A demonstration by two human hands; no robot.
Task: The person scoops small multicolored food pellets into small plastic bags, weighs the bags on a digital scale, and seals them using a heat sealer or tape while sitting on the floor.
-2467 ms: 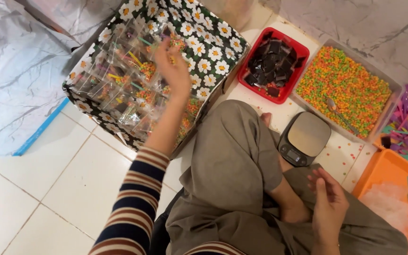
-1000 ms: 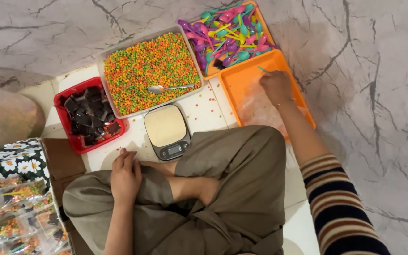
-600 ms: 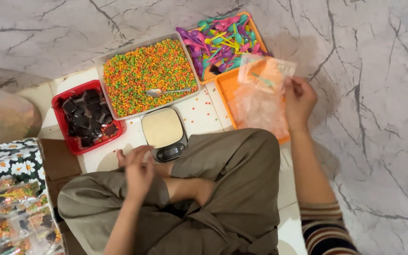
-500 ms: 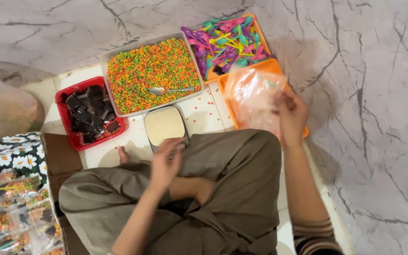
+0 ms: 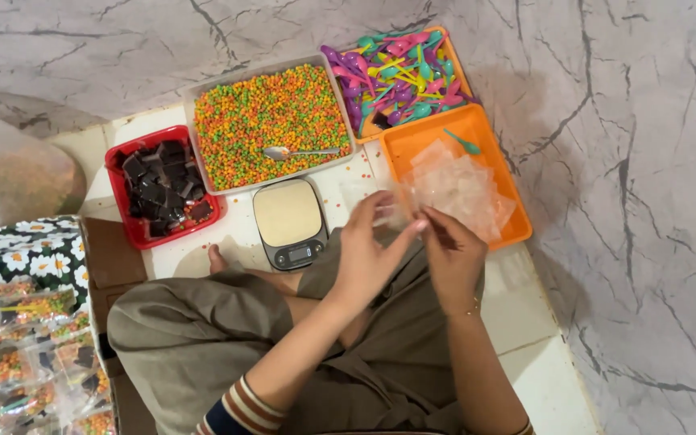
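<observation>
Head view: both hands meet above the lap, the left hand [image 5: 368, 250] and right hand [image 5: 453, 254] pinching a small clear plastic pouch [image 5: 392, 211] between closed fingertips. It sits just beside the orange tray of clear pouches [image 5: 513, 221]; the small grey kitchen scale [image 5: 290, 223] lies left, nearer the left hand.

Bkgd: wall [image 5: 622, 161] w/ grey-white marble pattern, dark veins, runs along top and right of view. Floor [image 5: 525, 314] = pale square tiles, thin grout lines; small tile strip btwn wall and seated spot. Lighting even, soft; faint shadow on wall at right. No windows in view.
</observation>
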